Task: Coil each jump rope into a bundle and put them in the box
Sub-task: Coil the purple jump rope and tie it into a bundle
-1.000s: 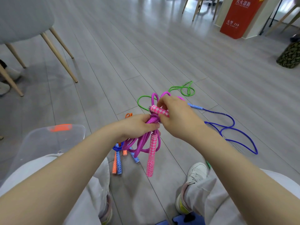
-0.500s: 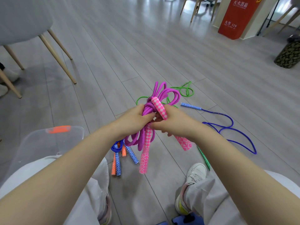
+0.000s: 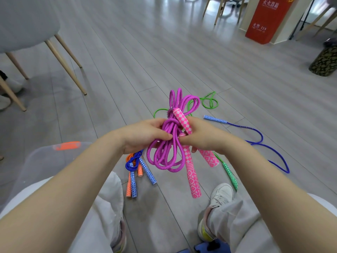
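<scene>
Both hands hold a coiled purple jump rope (image 3: 166, 152) with pink patterned handles above the floor. My left hand (image 3: 144, 135) pinches the bundle's middle. My right hand (image 3: 200, 136) grips one pink handle (image 3: 182, 122) laid across the wrap; the other pink handle (image 3: 192, 178) hangs down. On the floor lie a bundled blue and orange rope pair (image 3: 135, 170), a loose green rope (image 3: 209, 102) with its green handle (image 3: 230, 173), and a loose blue rope (image 3: 262, 143). A clear plastic box (image 3: 36, 161) with an orange latch sits at my left knee.
A grey chair with wooden legs (image 3: 67, 61) stands at the far left. A red sign stand (image 3: 264, 19) and more chair legs are at the far right, with a dark patterned stool (image 3: 323, 61) beside them. My shoes and knees fill the bottom.
The purple bundle has been lifted and tightened, its loops now standing above my hands. My right hand shifted the pink handle across the wrap, and the second handle hangs lower.
</scene>
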`<state>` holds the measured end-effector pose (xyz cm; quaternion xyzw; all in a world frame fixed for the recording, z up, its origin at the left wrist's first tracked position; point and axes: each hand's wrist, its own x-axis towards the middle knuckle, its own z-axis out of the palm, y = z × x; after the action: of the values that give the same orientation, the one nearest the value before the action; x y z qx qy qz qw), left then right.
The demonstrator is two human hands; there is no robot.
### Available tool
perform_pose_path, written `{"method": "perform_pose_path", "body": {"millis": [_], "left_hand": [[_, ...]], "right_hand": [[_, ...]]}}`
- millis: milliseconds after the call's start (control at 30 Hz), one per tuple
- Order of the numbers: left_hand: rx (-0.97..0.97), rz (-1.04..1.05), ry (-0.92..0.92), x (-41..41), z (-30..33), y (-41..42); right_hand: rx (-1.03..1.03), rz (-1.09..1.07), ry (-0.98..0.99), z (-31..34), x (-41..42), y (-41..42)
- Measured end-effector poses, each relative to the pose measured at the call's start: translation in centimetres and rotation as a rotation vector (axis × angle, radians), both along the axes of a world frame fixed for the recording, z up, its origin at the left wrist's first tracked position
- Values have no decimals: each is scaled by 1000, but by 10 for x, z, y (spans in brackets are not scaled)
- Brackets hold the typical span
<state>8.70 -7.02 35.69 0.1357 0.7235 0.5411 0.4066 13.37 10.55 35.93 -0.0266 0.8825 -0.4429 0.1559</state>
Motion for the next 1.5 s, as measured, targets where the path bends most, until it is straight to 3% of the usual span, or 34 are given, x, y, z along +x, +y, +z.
{"method": "perform_pose_path", "body": {"millis": [167,467,800,1267,1500], "left_hand": [[-21,-35,33,0,-3,-1],[-21,-11,96,1,-2,1],[-47,-33,136,1,3,0],[-136,-69,52,-10,10,-12],[-196,-130,108,-8,7,-11]], "right_hand": [[54,-16,-25,2,0,3],[-106,-42,-72,7,1,-2],[17,-137,-80,-2,-6,-1],[-31,-134,-123,4,-6,8],[-64,-107,-172,4,-5,6]]}}
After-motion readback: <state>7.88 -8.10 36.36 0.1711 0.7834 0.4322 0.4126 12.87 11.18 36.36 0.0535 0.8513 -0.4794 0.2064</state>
